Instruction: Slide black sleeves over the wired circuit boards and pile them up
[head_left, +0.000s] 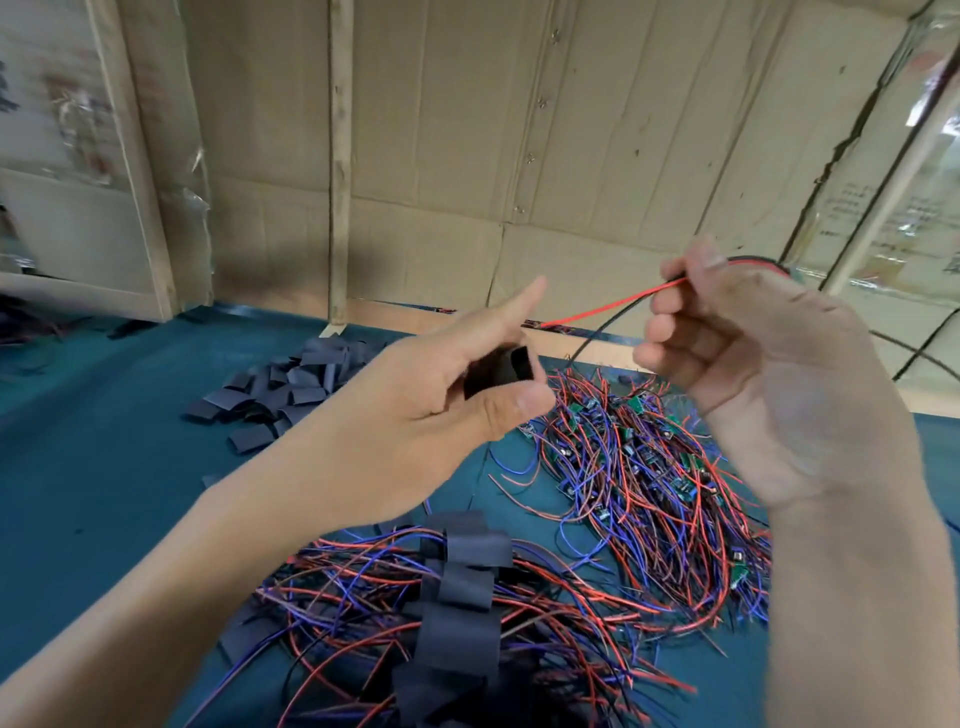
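- Black sleeve (503, 368), short and tube-shaped with its open mouth facing right, sits pinched between the thumb and fingers of the left hand (441, 395), whose index finger points straight out above it.
- Red and black wires (613, 309) run through the curled fingers of the right hand (748, 353), which grips them raised, just right of the sleeve; the 2 wires trail down and left toward the table edge.
- No circuit board shows at either hand.
- Below the right hand lies a tangle of bare wired circuit boards (649, 467), green boards among red and blue leads.
- Nearer the person, sleeved boards (462, 597) lie heaped in a dark row across their own wires.
- Loose black sleeves (291, 387) are piled further back on the left.
- All rests on a teal table cover (93, 467), backed by cardboard panels (519, 130).
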